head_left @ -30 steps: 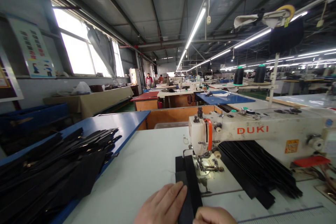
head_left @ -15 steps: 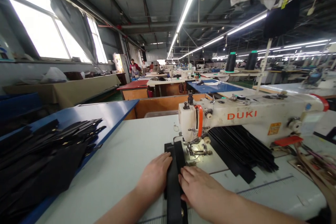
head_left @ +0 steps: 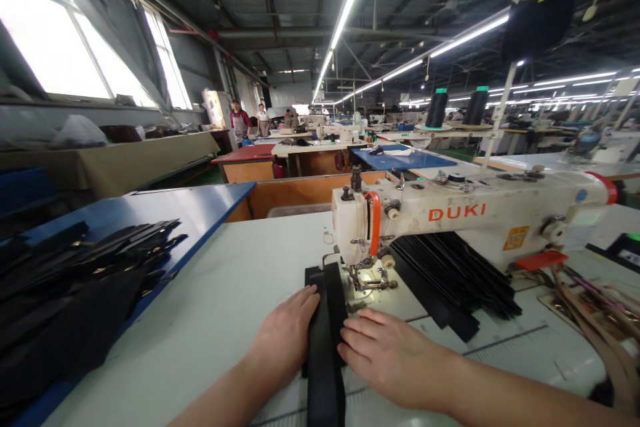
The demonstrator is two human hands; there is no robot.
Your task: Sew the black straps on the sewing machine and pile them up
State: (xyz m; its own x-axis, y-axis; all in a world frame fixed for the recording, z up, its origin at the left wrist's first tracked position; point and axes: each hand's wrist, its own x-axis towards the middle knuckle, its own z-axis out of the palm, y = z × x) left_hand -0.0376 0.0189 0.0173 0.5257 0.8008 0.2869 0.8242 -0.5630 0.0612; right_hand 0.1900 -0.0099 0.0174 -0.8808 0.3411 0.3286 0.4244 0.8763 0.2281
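Note:
Folded black strips of material (head_left: 323,340), which look like fabric or leather, run lengthwise toward me, just left of the presser foot (head_left: 375,280) of a white sewing machine (head_left: 440,213) marked DUKI. My left hand (head_left: 287,327) lies along the strips' left side, its fingers stretched forward and its fingertips on the edge. On the opposite side rests my right hand (head_left: 383,350), flat, with fingers extended and their tips touching the right edge. Both thumbs are mostly hidden. The strips' far end lies beside the needle area, not under the foot.
A stack of black strips (head_left: 450,280) lies under the machine arm. On the blue table (head_left: 215,207) at left is a pile of black pieces (head_left: 100,300). Thread cones (head_left: 437,109) stand behind the machine. Tools and straps (head_left: 590,307) sit at right. People (head_left: 240,123) stand far off.
The whole scene has shifted slightly left and up as the head view turned. My right hand's fingers lie a little flatter at the strips' edge; the strips stay beside the foot.

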